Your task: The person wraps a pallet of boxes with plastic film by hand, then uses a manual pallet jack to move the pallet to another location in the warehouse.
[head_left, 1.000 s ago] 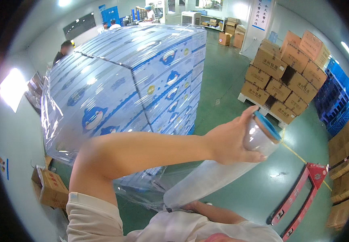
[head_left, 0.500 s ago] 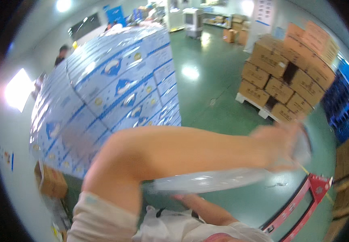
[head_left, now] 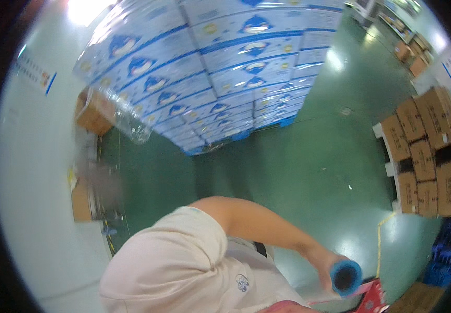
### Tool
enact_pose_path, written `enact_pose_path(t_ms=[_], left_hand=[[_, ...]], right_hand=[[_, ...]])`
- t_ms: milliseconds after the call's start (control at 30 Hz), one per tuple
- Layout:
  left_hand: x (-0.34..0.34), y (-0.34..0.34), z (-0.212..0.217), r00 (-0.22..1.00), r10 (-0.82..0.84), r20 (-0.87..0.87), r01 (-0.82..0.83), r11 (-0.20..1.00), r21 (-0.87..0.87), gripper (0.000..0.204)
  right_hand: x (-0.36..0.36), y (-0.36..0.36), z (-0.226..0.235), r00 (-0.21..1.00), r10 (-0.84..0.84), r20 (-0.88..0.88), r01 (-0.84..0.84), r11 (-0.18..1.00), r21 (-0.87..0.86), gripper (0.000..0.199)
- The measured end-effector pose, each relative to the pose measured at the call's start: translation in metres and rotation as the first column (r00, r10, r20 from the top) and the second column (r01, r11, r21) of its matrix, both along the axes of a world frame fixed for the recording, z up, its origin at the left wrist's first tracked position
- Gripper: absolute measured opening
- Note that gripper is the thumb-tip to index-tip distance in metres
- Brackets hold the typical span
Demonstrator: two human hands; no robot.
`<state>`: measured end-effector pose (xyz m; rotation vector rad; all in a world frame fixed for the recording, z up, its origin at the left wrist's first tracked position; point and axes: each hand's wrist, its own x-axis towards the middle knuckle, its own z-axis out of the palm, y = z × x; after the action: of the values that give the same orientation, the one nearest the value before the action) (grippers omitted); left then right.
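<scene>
The long roll of clear plastic film with a blue, hollow end [head_left: 346, 263] has just swung down from being held across the front, and now sits low at the right, well apart from the tall stack of pale-blue printed cartons [head_left: 246, 65]; the left hand [head_left: 328, 266] grips it near that end, the right is hidden, its hold unknowable; the wrap seems unsecured to me, loose transparent film [head_left: 137, 128] hanging at the stack's left

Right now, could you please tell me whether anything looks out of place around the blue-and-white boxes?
Yes: at the left of the boxes, a bunched tail of clear film hangs loose, odd because it sticks out instead of lying flat against them.
</scene>
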<state>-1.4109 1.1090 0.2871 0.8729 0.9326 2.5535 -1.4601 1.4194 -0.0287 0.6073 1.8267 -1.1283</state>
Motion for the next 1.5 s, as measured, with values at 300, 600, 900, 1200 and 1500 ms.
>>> enact_pose_path(t_ms=[300, 600, 900, 1200, 1500], left_hand=[[0.37, -0.075, -0.149, -0.009, 0.569, 0.822, -0.746, 0.544, -0.384, 0.039], [0.671, 0.112, -0.177, -0.724, 0.368, 0.583, -0.63, -0.011, -0.776, 0.036], [0.888, 0.199, -0.193, -0.941, -0.147, 0.304, -0.25, -0.301, -0.92, 0.028], [1.064, 0.242, -0.196, -0.909, -0.401, 0.11, -0.05, -0.158, -0.986, 0.031], [1.246, 0.26, -0.11, -0.845, -0.434, -0.313, 0.24, 0.215, -0.947, 0.032]], right_hand=[[0.053, -0.088, 0.012, 0.908, 0.416, 0.055, -0.413, 0.909, -0.056, 0.057], [0.193, -0.335, -0.066, 0.473, 0.833, -0.288, -0.878, 0.473, -0.073, 0.045], [0.572, -0.437, -0.076, 0.0, 0.947, -0.32, -0.999, 0.015, 0.044, 0.048], [0.937, -0.523, -0.148, -0.543, 0.79, -0.284, -0.829, -0.558, 0.033, 0.036], [1.284, -0.383, -0.22, -0.843, 0.537, -0.007, -0.536, -0.841, 0.078, 0.08]])
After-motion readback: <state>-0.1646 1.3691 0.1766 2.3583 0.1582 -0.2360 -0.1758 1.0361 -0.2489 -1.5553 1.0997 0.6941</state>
